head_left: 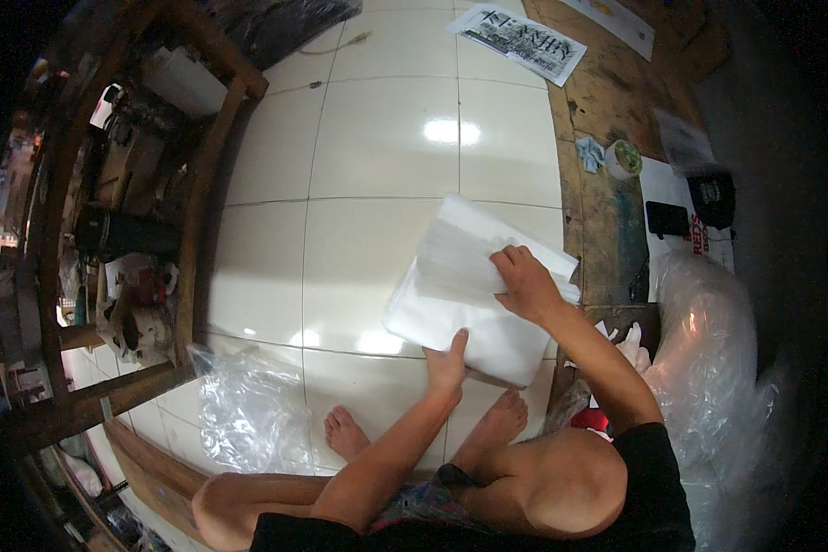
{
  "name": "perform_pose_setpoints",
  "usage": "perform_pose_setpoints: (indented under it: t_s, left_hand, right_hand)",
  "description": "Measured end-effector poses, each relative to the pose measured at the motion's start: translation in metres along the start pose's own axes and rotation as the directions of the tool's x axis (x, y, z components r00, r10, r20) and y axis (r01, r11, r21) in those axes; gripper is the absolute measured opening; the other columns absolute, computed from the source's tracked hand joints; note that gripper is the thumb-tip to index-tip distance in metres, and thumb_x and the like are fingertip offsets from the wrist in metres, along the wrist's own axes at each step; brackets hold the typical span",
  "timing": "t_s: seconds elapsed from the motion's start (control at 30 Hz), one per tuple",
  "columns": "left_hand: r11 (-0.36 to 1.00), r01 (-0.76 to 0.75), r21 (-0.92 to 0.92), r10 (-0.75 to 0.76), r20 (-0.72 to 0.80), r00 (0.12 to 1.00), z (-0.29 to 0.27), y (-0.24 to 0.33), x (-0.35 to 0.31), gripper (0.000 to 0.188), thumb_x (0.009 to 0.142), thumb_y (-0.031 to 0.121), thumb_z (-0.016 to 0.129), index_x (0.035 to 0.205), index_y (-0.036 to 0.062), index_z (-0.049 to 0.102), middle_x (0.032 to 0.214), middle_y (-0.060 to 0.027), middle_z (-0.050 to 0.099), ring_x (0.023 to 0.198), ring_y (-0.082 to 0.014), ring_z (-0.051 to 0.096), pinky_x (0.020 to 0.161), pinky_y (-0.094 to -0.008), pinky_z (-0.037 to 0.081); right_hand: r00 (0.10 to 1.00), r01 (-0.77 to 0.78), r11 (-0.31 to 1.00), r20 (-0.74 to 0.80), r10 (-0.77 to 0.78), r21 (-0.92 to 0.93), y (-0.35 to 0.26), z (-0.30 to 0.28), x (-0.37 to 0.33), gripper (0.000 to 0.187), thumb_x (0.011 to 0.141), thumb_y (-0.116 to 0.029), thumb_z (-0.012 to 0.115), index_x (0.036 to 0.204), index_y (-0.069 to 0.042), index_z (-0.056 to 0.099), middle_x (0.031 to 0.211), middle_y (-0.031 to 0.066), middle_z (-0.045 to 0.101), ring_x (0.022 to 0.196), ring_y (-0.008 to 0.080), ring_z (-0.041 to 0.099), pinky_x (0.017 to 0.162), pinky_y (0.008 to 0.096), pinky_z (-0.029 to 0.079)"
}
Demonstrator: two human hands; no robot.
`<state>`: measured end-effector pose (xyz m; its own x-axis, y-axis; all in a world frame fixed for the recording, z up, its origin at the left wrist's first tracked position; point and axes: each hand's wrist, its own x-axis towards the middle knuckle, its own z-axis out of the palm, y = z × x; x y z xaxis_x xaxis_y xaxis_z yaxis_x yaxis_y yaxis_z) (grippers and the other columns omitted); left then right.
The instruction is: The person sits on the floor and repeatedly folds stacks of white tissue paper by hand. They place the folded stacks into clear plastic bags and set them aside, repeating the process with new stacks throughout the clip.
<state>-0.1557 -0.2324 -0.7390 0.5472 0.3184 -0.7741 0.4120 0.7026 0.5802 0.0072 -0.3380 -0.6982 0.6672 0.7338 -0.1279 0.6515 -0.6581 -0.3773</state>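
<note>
A stack of thin white sheets (497, 347), paper or plastic, I cannot tell which, is held above the tiled floor in front of my knees. My left hand (445, 365) grips its near edge, thumb on top and fingers underneath. Over the upper part of the stack, my right hand (527, 287) is closed on the top sheets, with its fingertips curled at their edge. Those upper sheets (460, 253) lie folded or shifted at an angle over the lower ones. How many sheets the right fingers pinch is hidden.
A crumpled transparent plastic bag (253, 409) lies on the floor at left, by a wooden shelf frame (213, 175). On the right, a stained wooden board (607, 106) bears a tape roll (624, 160), a blue cloth scrap (590, 155) and a black phone (667, 220). Bulky plastic wrap (704, 340) stands near my right arm.
</note>
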Motion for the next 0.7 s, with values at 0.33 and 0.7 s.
perform_pose_setpoints:
  t_s: [0.33,0.7]
  left_hand:
    - [0.999,0.021,-0.026,-0.020,0.058,0.998,-0.001,0.002,0.000,0.057,0.085,0.014,0.058,0.131,0.0133,0.024,0.123,-0.0106,0.041,0.109,-0.0257,0.047,0.083,-0.0447,0.046]
    - [1.000,0.007,0.004,-0.007,0.062,0.998,0.001,0.006,-0.005,0.062,0.085,0.017,0.059,0.132,0.0137,0.020,0.125,-0.0119,0.041,0.110,-0.0282,0.046,0.082,-0.0482,0.045]
  right_hand:
    - [0.991,0.091,0.977,-0.081,-0.109,-0.195,-0.019,0.022,-0.026,0.045,0.064,-0.008,0.061,0.109,-0.005,0.050,0.097,0.0097,0.053,0.090,0.0251,0.051,0.074,0.0363,0.043]
    - [0.989,-0.149,0.987,0.034,0.147,0.052,0.019,0.002,0.012,0.050,0.063,-0.022,0.072,0.105,0.000,0.057,0.104,0.0162,0.053,0.099,0.0306,0.051,0.087,0.0400,0.042]
